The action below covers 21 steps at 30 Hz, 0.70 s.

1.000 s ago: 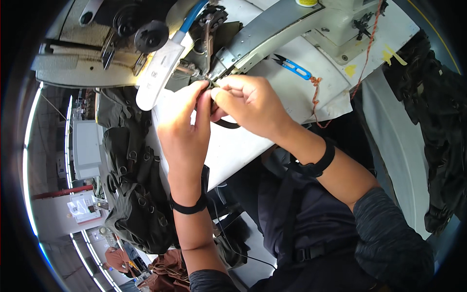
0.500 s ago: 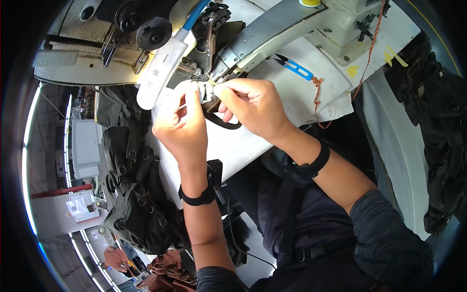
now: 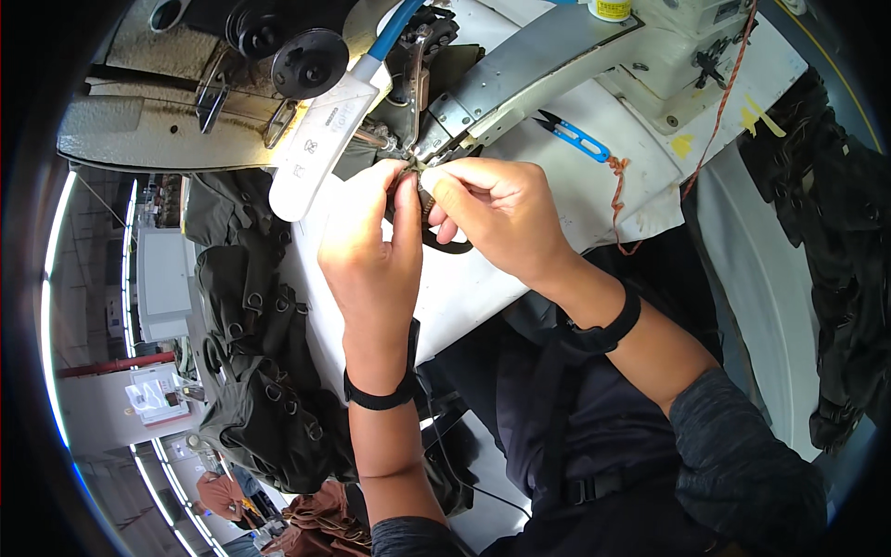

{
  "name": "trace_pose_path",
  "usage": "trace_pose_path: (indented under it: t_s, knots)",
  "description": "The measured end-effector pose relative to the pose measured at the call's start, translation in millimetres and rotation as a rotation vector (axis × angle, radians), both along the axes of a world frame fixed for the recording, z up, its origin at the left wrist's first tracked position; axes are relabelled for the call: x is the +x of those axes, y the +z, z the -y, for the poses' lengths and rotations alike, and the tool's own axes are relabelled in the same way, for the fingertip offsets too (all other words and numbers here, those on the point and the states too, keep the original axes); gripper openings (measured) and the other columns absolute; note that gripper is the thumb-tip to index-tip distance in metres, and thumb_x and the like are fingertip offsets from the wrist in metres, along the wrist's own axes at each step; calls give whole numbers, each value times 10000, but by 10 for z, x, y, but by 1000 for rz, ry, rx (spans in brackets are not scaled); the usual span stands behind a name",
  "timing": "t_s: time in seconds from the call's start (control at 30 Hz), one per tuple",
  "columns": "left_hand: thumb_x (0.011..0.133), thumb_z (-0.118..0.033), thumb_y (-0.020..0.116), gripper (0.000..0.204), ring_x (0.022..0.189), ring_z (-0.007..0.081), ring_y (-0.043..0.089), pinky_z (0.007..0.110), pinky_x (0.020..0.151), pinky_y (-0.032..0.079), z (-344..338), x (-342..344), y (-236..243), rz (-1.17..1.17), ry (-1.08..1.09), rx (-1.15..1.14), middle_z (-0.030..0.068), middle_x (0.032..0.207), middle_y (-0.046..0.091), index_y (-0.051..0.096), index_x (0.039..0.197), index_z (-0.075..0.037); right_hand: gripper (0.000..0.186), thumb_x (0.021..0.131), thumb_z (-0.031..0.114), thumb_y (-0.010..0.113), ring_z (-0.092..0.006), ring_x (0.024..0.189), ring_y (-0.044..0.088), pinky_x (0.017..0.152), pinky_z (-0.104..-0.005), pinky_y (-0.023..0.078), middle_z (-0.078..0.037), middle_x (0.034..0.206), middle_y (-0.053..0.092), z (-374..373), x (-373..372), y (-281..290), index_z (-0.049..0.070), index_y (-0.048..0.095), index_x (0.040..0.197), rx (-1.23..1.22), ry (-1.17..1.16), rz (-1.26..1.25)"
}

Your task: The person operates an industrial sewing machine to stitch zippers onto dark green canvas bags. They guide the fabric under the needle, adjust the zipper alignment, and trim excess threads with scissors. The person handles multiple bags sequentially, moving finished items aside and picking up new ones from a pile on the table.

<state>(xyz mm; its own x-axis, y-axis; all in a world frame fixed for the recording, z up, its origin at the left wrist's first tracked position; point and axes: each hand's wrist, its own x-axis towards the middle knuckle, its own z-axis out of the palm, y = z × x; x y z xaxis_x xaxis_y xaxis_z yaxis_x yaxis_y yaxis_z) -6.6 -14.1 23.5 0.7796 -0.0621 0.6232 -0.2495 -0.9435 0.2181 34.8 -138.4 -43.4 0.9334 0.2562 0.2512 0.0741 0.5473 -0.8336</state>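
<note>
Close to the needle area of a sewing machine (image 3: 529,70), both my hands meet over a small dark fabric piece (image 3: 449,246). Part of it hangs below my right fingers as a black curved strip, and a toothed, zipper-like edge shows between the hands. My left hand (image 3: 373,237) pinches the piece with thumb and forefinger. From the other side, my right hand (image 3: 506,218) pinches it too, its other fingers curled under. The fingertips hide most of the piece and the exact spot they grip.
A white lamp (image 3: 320,139) hangs left of the needle. Blue thread snips (image 3: 575,137) lie on the white table (image 3: 464,292), by orange cord (image 3: 619,190). Dark fabric pieces with metal rings (image 3: 269,390) are heaped at left; more dark fabric (image 3: 849,278) hangs at right. A person (image 3: 223,494) is far off, lower left.
My left hand has moved right and its fingertips have come in closer beside my right ones. A pale bit seen between the hands is now mostly covered. The whole view has shifted slightly.
</note>
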Motion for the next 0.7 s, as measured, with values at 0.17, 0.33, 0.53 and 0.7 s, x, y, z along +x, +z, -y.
trace_pose_path:
  t_s: [0.17,0.33,0.53,0.7]
  knots:
    - [827,74,751,196,790,238,705,326,739,562,-75,67,9,105,-18,197,117,946,739,731,1006,-5,231,992,111,651,-121,551,619,523,-290,466,-70,635,627,-23,-8,5,-12,652,797,-49,-74,12]
    - [808,120,753,242,820,227,694,328,772,565,-103,37,-52,129,-17,178,123,962,732,737,1022,8,150,1011,58,656,-68,672,659,602,-229,524,-24,785,695,-58,-3,-102,-62,738,1050,-201,-96,126]
    - [853,105,749,236,889,268,724,353,831,576,6,-53,-63,87,-16,209,134,1001,745,751,1068,6,224,974,85,640,-143,535,571,523,-320,458,-98,620,601,-84,-1,-96,-4,613,770,-41,-108,58]
    - [868,73,758,261,910,260,736,343,817,569,-85,-38,-160,176,-71,176,111,1056,767,757,1109,-26,215,1016,105,623,-81,626,669,559,-254,524,-33,695,665,-40,-48,9,-34,681,862,56,7,-82]
